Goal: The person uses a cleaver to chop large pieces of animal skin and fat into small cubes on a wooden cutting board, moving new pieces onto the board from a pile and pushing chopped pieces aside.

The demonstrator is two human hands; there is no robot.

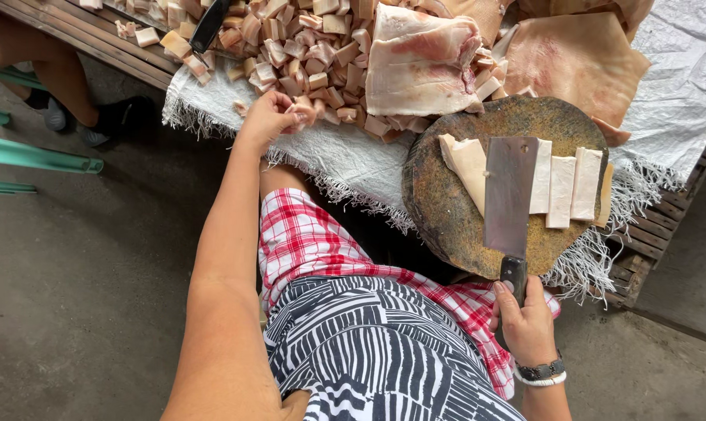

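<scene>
My right hand (525, 320) grips the dark handle of a cleaver (510, 195), whose wide blade lies flat over a round wooden chopping block (447, 203). On the block lie a pale wedge of pork fat (466, 160) and several cut strips (564, 187). My left hand (271, 117) reaches out to the pile of cubed pork pieces (306, 47) and closes on a few cubes at the pile's near edge. A large slab of raw pork (419, 62) sits beyond the block.
A white woven cloth (345, 156) with a frayed edge covers the wooden pallet table (80, 35). Sheets of pork skin (575, 58) lie at the back right. Another person's legs (56, 86) and a second knife (209, 27) show at the upper left. Green bars (33, 156) stand at left.
</scene>
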